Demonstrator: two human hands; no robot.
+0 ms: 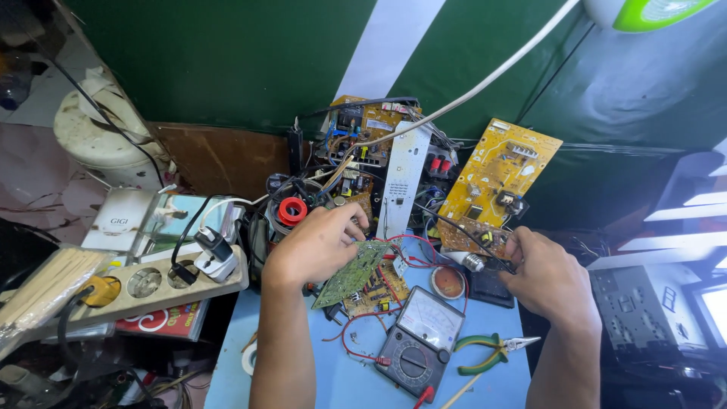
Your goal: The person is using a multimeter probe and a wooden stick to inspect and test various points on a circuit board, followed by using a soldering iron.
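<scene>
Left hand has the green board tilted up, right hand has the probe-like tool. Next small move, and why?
Probably bring the tip of the dark tool in the right hand across to the green circuit board. The left hand holds that board tilted on edge, the tool sits apart from it to the right, and the analog multimeter lies just below with red leads running to it.

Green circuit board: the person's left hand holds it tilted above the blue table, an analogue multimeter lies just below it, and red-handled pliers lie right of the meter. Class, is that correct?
Not quite. The pliers have green handles, not red, as the head view shows. The left hand does hold the green circuit board tilted above the blue table, with the multimeter below.
</scene>
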